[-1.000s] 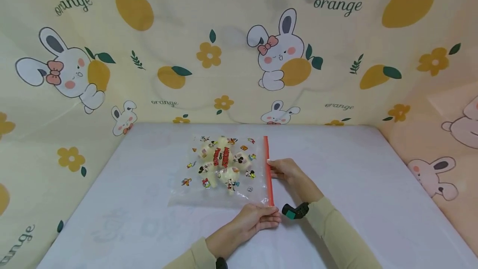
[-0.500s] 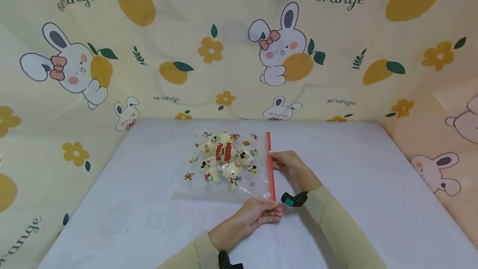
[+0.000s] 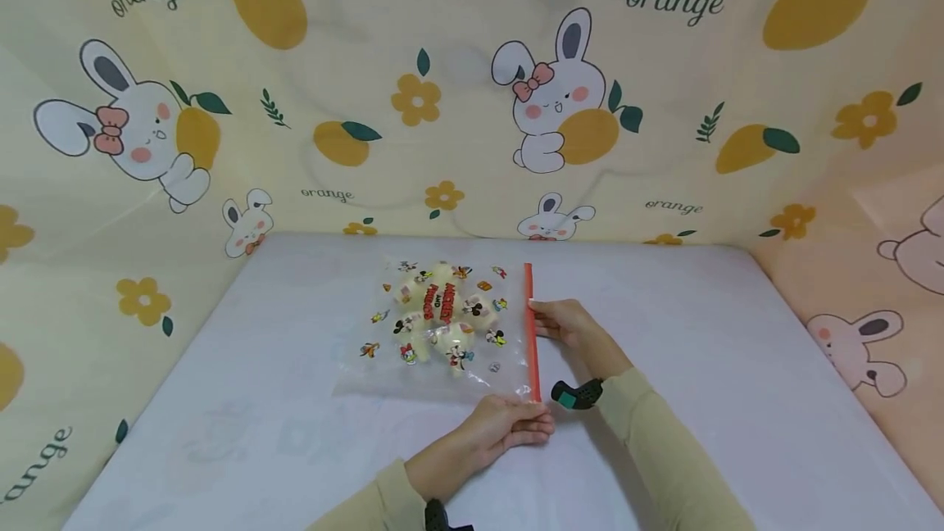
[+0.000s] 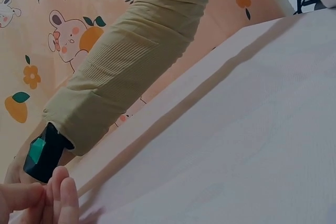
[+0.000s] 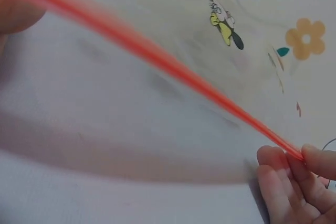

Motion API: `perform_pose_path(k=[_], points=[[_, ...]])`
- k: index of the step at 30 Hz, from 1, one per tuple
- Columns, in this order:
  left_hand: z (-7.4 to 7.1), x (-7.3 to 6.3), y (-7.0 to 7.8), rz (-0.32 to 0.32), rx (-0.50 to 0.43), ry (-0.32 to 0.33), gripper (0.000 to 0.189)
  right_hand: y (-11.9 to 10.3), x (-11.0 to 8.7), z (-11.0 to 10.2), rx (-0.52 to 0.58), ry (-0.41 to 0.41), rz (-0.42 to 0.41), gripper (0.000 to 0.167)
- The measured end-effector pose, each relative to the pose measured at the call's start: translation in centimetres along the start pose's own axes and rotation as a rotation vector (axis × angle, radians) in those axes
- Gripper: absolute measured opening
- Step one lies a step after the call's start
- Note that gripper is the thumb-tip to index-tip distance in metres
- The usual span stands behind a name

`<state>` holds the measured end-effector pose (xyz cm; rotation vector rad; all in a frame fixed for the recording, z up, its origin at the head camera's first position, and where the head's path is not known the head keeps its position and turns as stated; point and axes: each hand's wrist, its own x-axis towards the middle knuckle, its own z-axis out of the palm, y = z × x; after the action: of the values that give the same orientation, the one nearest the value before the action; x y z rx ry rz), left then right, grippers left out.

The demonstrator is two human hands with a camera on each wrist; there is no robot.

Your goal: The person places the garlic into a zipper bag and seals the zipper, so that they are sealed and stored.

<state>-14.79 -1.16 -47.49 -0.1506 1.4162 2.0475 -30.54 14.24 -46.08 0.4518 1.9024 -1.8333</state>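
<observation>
A clear zip bag [image 3: 472, 371] printed with cartoon figures is held above or on the white table; which one I cannot tell. Several pale yellow lumpy pieces [image 3: 453, 340] are inside it. Along its right edge runs a red zip strip [image 3: 534, 359]. My left hand [image 3: 501, 431] pinches the near end of that strip between thumb and fingers, as the right wrist view also shows at the strip's end [image 5: 278, 144]. Farther along, my right hand [image 3: 571, 328] pinches the strip; its thumb [image 5: 18, 11] is blurred in the right wrist view.
The white table [image 3: 280, 449] stretches out on both sides of the bag. Behind it hangs a cloth [image 3: 457, 162] printed with rabbits and oranges. A black wrist device [image 3: 578, 394] sits on the right wrist, another [image 3: 442, 516] on the left.
My right hand has moved slightly farther along the red strip, away from the left hand. The head view has shifted a little. Both hands keep their hold.
</observation>
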Motion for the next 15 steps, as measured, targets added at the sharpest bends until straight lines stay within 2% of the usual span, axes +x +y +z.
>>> perform_pose_path(k=[15], points=[[0.19,0.02,-0.2,0.026,0.021,0.001,0.031,-0.39,0.31,-0.37,0.013,0.019,0.038,0.042]])
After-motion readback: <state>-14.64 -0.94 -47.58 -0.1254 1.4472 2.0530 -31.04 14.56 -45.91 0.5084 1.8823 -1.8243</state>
